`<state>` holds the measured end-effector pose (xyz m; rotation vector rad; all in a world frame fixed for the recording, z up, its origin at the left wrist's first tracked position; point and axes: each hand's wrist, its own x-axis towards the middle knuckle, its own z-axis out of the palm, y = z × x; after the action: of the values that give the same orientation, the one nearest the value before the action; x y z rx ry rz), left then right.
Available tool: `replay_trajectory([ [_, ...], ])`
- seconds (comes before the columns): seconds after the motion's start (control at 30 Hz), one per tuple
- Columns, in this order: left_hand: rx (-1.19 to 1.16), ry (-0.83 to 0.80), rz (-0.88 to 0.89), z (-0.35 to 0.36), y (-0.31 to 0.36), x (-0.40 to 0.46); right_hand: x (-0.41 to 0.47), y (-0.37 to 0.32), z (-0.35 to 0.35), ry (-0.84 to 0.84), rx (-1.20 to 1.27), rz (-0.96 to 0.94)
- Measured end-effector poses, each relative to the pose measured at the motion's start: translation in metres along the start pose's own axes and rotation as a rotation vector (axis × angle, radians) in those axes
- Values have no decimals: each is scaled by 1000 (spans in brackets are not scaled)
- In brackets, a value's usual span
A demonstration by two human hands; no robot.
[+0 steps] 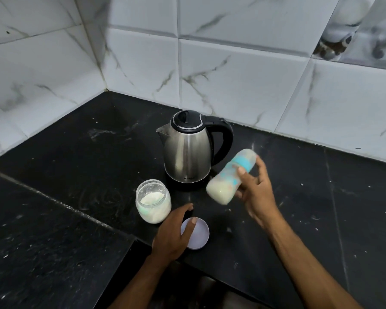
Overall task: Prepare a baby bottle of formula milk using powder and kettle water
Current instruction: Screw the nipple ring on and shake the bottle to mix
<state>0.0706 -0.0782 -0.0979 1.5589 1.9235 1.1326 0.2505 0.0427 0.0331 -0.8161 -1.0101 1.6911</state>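
My right hand (257, 192) grips a baby bottle (228, 177) with a blue ring. The bottle is tilted in the air, blurred, with milky liquid in its lower end. My left hand (176, 230) rests with straight fingers on a pale round lid (201, 235) lying on the black counter. An open glass jar (153, 200) of white powder stands just left of that hand. Behind them stands a steel kettle (187, 150) with a black lid and handle, its spout pointing left.
The black stone counter (76, 163) runs into a corner of white marble-pattern wall tiles (232, 74). The counter's front edge steps back near my left forearm. White specks of powder dot the surface.
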Motion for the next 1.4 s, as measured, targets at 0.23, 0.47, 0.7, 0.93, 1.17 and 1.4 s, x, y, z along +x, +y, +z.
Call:
replay_trajectory([
  [0.23, -36, -43, 6, 3, -9, 2, -20, 8, 7, -332, -278, 112],
  [0.47, 17, 10, 3, 1, 1, 0, -8, 6, 5, -18, 111, 25],
  [0.7, 20, 16, 21, 2, -2, -1, -11, 6, 9, -36, -4, 36],
  [0.93, -22, 2, 32, 0, -2, -1, -25, 21, 15, -252, -239, 102],
  [1.17, 28, -2, 18, 2, -3, 1, -10, 10, 11, 28, 58, 28],
  [1.4, 20, 12, 20, 3, -6, 1, -15, 5, 4, -16, -138, -7],
])
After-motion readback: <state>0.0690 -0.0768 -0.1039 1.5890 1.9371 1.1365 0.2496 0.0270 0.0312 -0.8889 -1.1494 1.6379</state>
